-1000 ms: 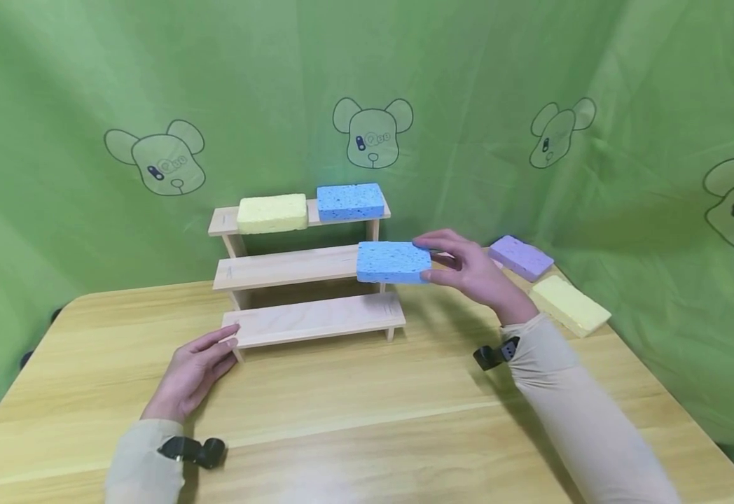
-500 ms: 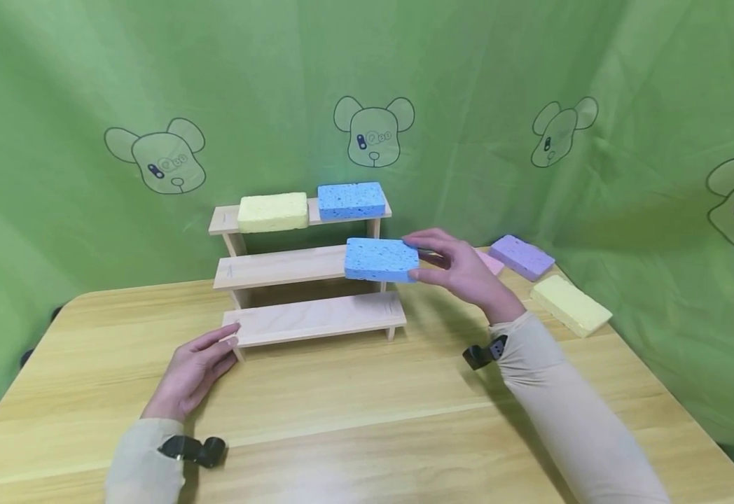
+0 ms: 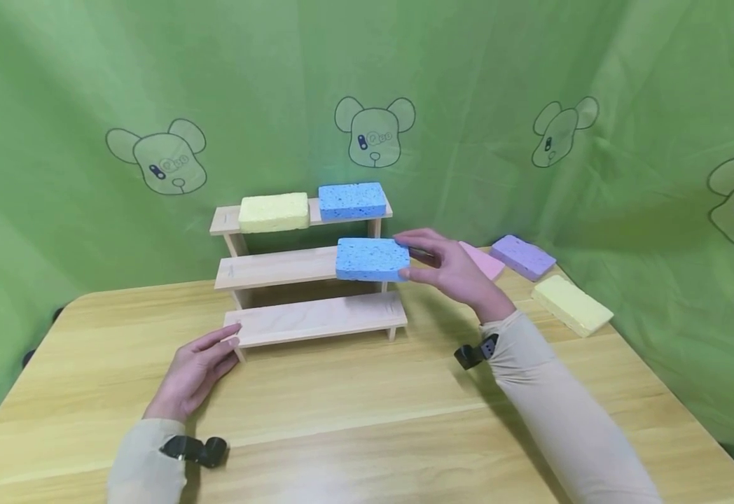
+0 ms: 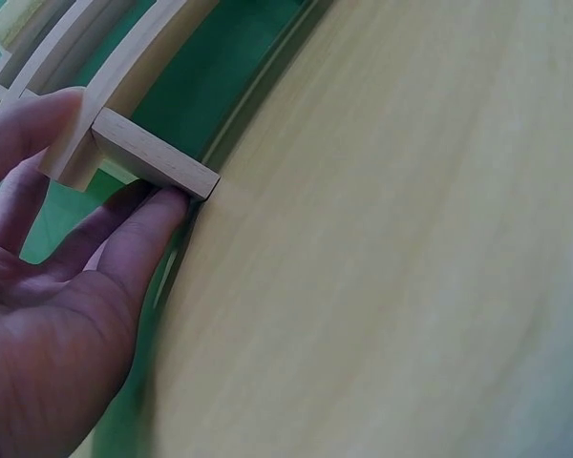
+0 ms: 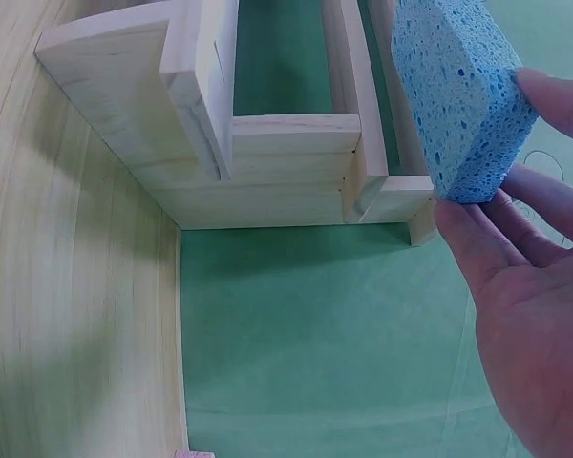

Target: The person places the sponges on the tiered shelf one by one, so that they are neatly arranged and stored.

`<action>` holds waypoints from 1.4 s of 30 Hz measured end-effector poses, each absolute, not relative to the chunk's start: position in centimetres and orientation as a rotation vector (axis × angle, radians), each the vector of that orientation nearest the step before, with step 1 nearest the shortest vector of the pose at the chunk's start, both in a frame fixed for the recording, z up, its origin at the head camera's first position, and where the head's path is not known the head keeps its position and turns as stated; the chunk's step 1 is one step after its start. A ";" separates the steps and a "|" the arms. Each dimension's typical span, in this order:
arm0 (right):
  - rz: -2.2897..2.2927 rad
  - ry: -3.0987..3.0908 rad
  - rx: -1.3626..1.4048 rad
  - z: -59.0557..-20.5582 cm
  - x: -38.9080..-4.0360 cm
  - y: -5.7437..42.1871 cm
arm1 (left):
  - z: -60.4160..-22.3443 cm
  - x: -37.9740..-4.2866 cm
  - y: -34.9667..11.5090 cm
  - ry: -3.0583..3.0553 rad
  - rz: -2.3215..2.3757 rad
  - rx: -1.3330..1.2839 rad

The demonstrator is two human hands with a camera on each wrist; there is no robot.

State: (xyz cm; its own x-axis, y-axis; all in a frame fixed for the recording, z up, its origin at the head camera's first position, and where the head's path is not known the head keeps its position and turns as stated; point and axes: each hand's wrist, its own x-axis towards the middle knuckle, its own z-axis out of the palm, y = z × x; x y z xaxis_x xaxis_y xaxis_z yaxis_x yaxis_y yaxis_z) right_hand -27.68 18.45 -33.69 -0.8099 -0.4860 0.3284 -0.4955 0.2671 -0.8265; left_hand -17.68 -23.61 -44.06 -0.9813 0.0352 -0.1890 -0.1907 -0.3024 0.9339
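In the head view, my right hand (image 3: 449,269) pinches a blue sponge (image 3: 372,259) by its right end, thumb at the front and fingers behind. The sponge overlaps the right part of the middle tier of a three-tier wooden display rack (image 3: 272,269). The right wrist view has the same blue sponge (image 5: 458,95) tilted between thumb and fingers, beside the rack. My left hand (image 3: 193,374) holds the left end of the rack's lowest tier. In the left wrist view, its fingers (image 4: 138,243) lie against the leg and the tier's edge.
On the top tier sit a yellow sponge (image 3: 274,213) and another blue sponge (image 3: 351,201). A pink sponge (image 3: 483,261), a purple sponge (image 3: 522,256) and a second yellow sponge (image 3: 571,306) lie at the table's right. A green curtain (image 3: 468,126) hangs behind the wooden table (image 3: 342,413).
My right hand has carried the blue sponge leftward over the middle tier, and the pink sponge behind the hand has come into view. My left hand stays at the rack.
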 end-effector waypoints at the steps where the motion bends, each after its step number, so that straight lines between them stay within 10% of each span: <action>1: 1.643 -2.487 0.967 -33.7 -27.7 18.4 | -44.1 -17.7 -23.6 1.764 2.420 -0.195; 42: 1.670 -2.480 1.044 -34.4 -28.7 13.9 | -44.2 -17.6 -23.5 1.740 2.457 -0.192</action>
